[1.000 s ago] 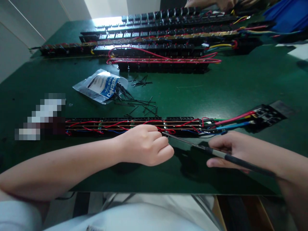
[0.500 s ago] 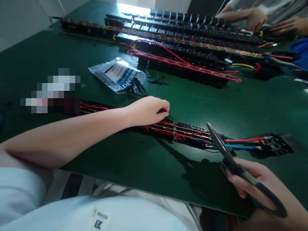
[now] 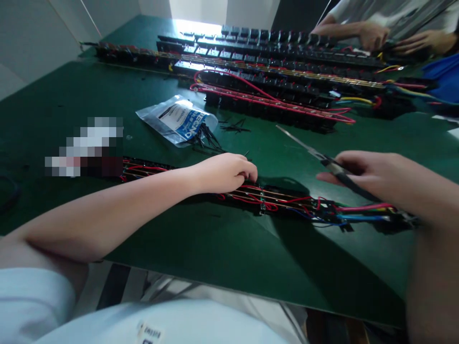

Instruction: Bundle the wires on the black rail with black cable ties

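A long black wired assembly [image 3: 283,197] with red wires and brass-coloured rods lies across the green table in front of me. My left hand [image 3: 229,173] rests over its middle, fingers curled down on its far edge. A thin dark strip end pokes up behind the knuckles; what the fingertips pinch is hidden. In my right hand [image 3: 373,172] is a pair of scissors [image 3: 335,167], held above the assembly's right part, with the blades pointing left toward the far side. The blades look close together and do not touch the assembly.
A clear plastic bag [image 3: 175,119] spills black cable ties [image 3: 206,136], with several loose ties [image 3: 234,126] beside it. More wired black assemblies [image 3: 265,105] lie along the back. Another person's hands [image 3: 412,42] work at the far right, near blue material [image 3: 442,81].
My right hand has lifted the scissors from near the front right edge up and away, over the assembly, blades now pointing more to the left. My left hand stays at the assembly, fingers slightly lower.
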The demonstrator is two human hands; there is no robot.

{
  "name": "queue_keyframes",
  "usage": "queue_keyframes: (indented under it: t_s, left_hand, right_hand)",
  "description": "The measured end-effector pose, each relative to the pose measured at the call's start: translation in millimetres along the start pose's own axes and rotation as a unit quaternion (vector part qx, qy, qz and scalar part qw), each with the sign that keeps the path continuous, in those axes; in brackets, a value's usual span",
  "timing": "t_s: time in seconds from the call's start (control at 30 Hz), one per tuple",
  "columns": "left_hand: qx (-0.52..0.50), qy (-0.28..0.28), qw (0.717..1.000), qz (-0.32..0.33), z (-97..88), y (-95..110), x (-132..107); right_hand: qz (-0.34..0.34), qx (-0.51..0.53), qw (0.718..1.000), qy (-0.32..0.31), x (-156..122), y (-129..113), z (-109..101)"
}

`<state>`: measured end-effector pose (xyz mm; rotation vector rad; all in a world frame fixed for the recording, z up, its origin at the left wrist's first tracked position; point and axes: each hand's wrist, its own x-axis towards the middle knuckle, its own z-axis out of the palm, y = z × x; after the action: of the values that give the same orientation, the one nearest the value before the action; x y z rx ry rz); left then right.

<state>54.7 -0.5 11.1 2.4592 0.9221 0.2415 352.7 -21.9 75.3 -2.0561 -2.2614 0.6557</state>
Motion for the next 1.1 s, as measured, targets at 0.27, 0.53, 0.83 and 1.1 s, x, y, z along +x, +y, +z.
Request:
queue_keyframes:
  t_s: [0.27, 0.53, 0.83, 1.1]
  left_hand:
    - [-0.056, -0.065, 0.996, -0.035, -10.1, 4.2, 2.7]
    - [-0.079, -0.090, 0.992, -0.041, -9.1, 0.7, 3.5]
    - [-0.024, -0.094, 0.993, -0.062, -6.8, 7.5, 2.8]
    - [-0.033, -0.046, 0.995, -0.085, -4.1, 5.2, 2.4]
  right_hand:
    - [0.075, -0.200, 0.977, -0.012, 75.5, 24.2, 31.8]
    - [0.039, -0.162, 0.986, 0.011, 71.1, 32.9, 41.0]
    - [0.060, -0.200, 0.977, 0.043, 76.0, 23.5, 44.3]
    - [0.082, -0.202, 0.976, 0.026, 78.6, 17.1, 43.4]
